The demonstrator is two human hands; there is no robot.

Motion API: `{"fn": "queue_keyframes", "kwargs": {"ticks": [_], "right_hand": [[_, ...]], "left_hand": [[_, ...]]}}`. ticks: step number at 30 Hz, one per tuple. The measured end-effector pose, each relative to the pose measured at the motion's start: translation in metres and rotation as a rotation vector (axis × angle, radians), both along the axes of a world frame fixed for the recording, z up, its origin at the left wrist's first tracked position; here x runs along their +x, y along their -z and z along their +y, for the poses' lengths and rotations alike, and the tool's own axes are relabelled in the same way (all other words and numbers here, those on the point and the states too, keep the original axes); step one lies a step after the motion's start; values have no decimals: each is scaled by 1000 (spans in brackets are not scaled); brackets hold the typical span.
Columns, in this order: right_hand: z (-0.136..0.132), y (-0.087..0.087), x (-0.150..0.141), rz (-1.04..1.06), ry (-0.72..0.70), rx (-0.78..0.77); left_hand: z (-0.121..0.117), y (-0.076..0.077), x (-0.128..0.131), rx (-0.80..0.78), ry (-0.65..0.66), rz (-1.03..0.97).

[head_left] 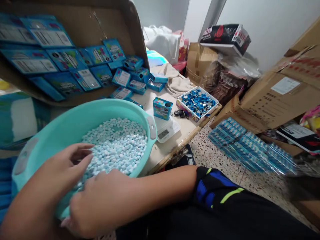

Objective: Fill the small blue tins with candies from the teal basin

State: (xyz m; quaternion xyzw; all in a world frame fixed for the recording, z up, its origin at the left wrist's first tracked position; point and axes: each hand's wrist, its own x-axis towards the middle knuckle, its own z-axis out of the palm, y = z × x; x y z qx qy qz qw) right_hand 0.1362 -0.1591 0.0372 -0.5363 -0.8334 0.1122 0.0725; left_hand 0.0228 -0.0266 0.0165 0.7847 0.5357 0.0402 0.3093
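Observation:
A turquoise basin (57,120) in front of me holds a heap of small pale blue and white tablets (120,143). My left hand (72,163) reaches over its near side, fingers curved and thumb apart, with nothing visible between them. My right hand (100,203) is at the near rim, its fingers curled down out of sight; what they hold, if anything, is hidden. Beyond the basin's right handle, a small blue printed container (162,108) stands upright on a white digital scale (168,130) with a lit display.
A tilted cardboard box (120,20) of blue packets (65,60) stands behind the basin. Right of the scale are keys (180,113) and a tray of blue caps (197,101). Wrapped blue packs (245,143) lie by the floor near cartons (277,96).

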Motion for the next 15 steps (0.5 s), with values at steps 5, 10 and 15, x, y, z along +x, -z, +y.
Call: {"fn": "queue_keyframes", "kwargs": {"ticks": [5, 10, 15], "right_hand": [[-12, 16, -16, 18, 57, 128], [-12, 26, -8, 29, 72, 301], [-12, 32, -5, 53, 32, 361]], "left_hand": [[-1, -2, 6, -45, 43, 83], [3, 4, 4, -80, 73, 105], [5, 11, -1, -27, 95, 57]]}}
